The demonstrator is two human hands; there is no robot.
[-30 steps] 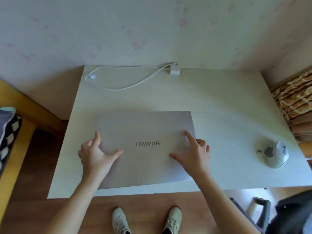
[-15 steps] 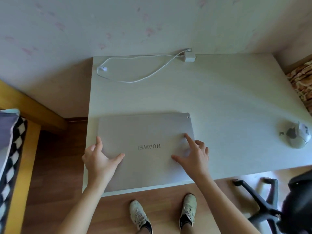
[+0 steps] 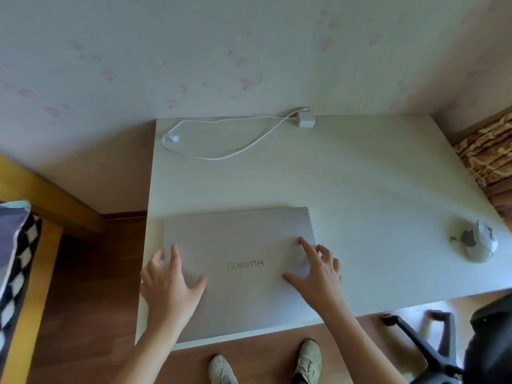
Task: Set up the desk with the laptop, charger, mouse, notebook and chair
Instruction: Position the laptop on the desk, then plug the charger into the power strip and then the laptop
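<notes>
A closed silver laptop [image 3: 241,245] lies flat near the front left of the white desk [image 3: 360,184], its logo upside down to me. My left hand [image 3: 170,281] rests on its left side with fingers spread. On the lid's right side my right hand [image 3: 315,273] lies flat, fingers apart. A white charger [image 3: 304,121] with its looped cable [image 3: 221,157] lies at the desk's back edge. The white and grey mouse [image 3: 476,241] sits at the right. A black chair [image 3: 448,347] stands at the lower right.
A pale flowered wall rises behind the desk. A wooden bed frame [image 3: 36,189] with a checkered pillow [image 3: 16,259] is at the left. Patterned fabric [image 3: 487,159] shows at the right edge. My two shoes [image 3: 266,364] stand on the wooden floor below the desk's front edge.
The view has swung a little; the chair has come into sight at the lower right. Both hands stay flat on the laptop lid, which has barely moved.
</notes>
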